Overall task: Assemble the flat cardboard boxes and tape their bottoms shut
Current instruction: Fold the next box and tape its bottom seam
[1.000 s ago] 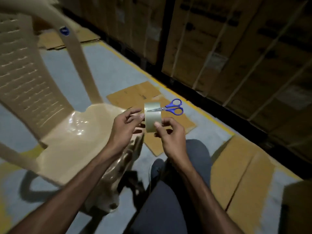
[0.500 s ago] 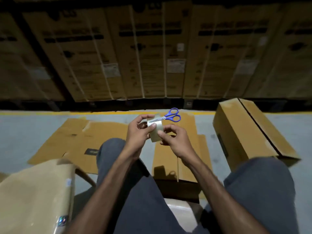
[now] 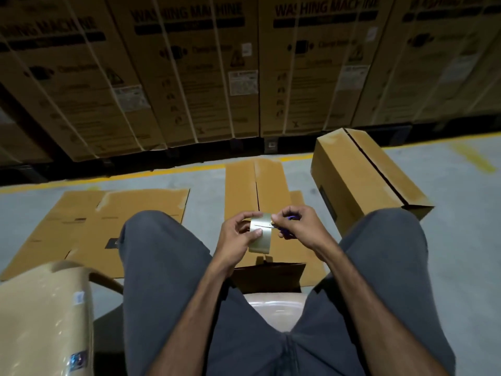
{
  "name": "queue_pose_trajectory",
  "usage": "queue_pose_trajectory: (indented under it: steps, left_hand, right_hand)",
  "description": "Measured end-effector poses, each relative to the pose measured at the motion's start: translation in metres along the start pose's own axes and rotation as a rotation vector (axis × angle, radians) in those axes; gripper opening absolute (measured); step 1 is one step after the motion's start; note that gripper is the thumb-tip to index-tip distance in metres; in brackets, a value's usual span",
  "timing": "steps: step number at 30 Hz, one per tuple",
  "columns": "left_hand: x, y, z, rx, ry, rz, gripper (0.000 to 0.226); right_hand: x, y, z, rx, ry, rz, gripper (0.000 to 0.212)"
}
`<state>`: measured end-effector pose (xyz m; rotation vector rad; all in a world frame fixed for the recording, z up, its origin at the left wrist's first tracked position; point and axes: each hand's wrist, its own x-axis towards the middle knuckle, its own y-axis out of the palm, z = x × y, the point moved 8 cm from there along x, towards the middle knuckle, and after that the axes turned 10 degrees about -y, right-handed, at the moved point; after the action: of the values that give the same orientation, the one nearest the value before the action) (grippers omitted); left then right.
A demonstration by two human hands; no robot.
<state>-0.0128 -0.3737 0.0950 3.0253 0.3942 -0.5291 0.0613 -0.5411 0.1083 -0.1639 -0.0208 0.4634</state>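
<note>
Boxes on the floor (image 3: 206,194)
Flat cardboard (image 3: 89,223) lies left, assembled box (image 3: 360,180) right, stacked cartons (image 3: 195,71) behind both.

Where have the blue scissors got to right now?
In the head view, the scissors are in the person's right hand, centre frame between the knees, with the blades against the tape roll held by the left hand.

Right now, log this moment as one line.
left hand holds tape roll | right hand grips scissors, blade on tape | box unsealed
</note>
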Motion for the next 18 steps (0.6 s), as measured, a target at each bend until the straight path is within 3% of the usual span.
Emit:
queue_pose_trajectory:
  steps: [11, 18]
  left_hand:
    - [0.012, -0.013, 0.006, 0.042, 0.032, -0.037, 0.029]
    - [0.015, -0.016, 0.010, -0.003, 0.004, -0.060, 0.025]
  right_hand:
    - [0.020, 0.027, -0.011, -0.295, -0.042, 0.406, 0.019]
    - [0.026, 0.024, -0.007, -0.406, -0.192, 0.357, 0.015]
